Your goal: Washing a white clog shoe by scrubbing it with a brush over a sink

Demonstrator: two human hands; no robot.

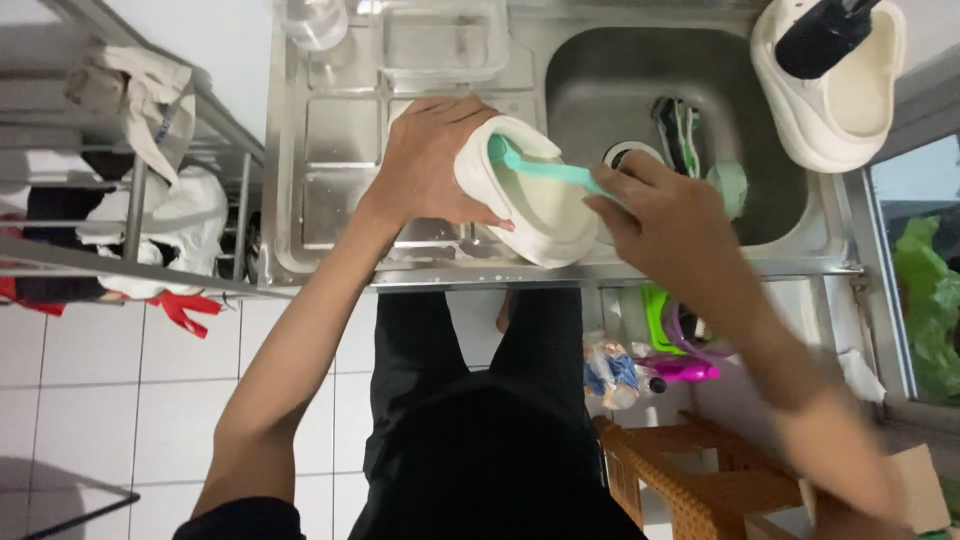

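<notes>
Steel sink, second white clog at its corner, clear container behind.

A crumpled plastic packet — clear, blue-printed — lies on the floor below the sink's front edge. A magenta bottle lies just beside it.

The right hand and forearm are motion-blurred. The left hand hides part of the white shoe. The second white shoe, far right, is cut off by the top edge.
</notes>
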